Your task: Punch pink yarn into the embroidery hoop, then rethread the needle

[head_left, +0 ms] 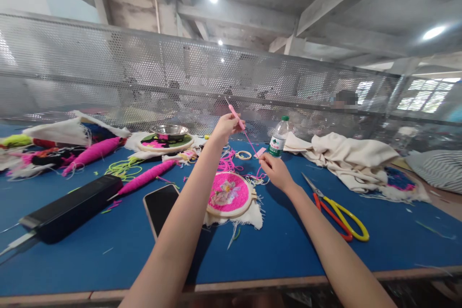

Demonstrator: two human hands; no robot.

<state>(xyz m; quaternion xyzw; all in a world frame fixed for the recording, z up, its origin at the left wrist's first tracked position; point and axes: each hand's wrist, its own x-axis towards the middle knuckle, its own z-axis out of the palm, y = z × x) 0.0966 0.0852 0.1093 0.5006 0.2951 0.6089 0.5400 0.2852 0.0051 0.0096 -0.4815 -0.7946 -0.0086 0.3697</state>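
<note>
Hoop [230, 194] looks mostly filled pink; left hand [226, 127] pinches the needle [236, 118] aloft, right hand [275, 170] grips its yarn [251, 147] taut, stitching seemingly unfinished.

**A craft workshop for embroidery**

Bare concrete beams overhead and a perforated metal screen [231, 72] behind — an industrial room. The blue worktable [281, 245] is strewn with embroidery hoops [229, 194], pink yarn cones [94, 153], cloth [346, 159] and scissors [337, 209].

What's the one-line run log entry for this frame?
left hand: holds pink punch needle raised | right hand: pinches pink yarn | embroidery hoop: flat on blue table
</note>
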